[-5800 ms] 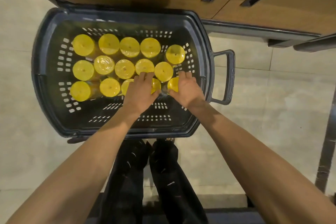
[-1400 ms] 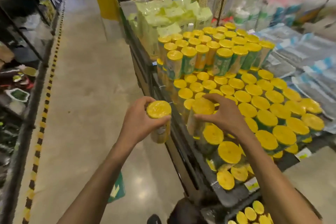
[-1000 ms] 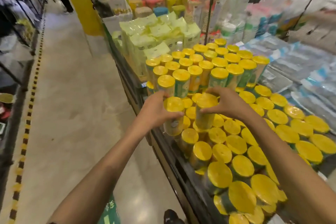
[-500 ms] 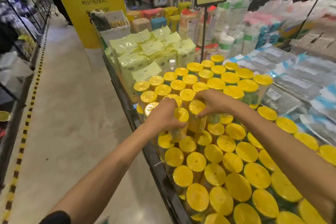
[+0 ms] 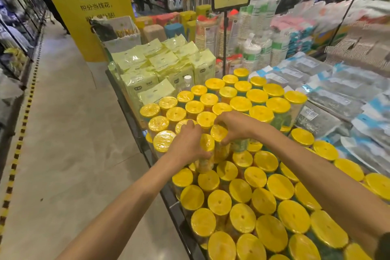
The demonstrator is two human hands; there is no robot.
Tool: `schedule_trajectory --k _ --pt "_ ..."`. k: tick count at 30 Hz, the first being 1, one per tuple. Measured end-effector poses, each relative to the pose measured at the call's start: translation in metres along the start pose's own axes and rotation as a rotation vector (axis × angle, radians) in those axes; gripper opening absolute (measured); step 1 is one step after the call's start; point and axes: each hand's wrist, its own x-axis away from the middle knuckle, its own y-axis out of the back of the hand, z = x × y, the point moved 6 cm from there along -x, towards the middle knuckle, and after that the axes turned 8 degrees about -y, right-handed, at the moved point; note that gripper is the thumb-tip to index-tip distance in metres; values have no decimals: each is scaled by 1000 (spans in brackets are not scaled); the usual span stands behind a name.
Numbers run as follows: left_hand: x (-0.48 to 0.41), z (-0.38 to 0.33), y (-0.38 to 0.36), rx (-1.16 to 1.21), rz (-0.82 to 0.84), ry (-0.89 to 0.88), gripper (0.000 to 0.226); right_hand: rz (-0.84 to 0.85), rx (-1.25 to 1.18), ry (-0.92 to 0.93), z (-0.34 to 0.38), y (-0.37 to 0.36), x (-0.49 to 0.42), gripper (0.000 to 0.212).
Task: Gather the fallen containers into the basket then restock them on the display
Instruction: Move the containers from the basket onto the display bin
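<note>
My left hand (image 5: pixel 185 143) grips the left container (image 5: pixel 207 142); my right hand (image 5: pixel 234 126) grips the right container (image 5: pixel 218 132) beside it.

Yellow-lidded containers (image 5: pixel 219 205) stand upright, tightly packed in tiers on the display (image 5: pixel 168 198).

two hands (image 5: pixel 186 143) (image 5: pixel 233 127); two held containers (image 5: pixel 206 150) (image 5: pixel 219 133) (dozens more shelved)
</note>
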Motion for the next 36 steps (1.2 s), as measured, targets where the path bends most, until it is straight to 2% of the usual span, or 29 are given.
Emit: schedule_trajectory --k 11,20,26,36 --pt "0 0 -3 -121 -16 -60 70 -20 16 -35 -8 -5 -1 71" --pt "7 0 2 -180 2 -111 66 -52 39 -152 -8 -2 17 75" --pt "15 -10 16 -322 49 -167 56 -44 111 -319 -16 -1 59 59" --pt "62 -65 21 -365 51 -348 51 -48 219 -594 -4 -11 180 54"
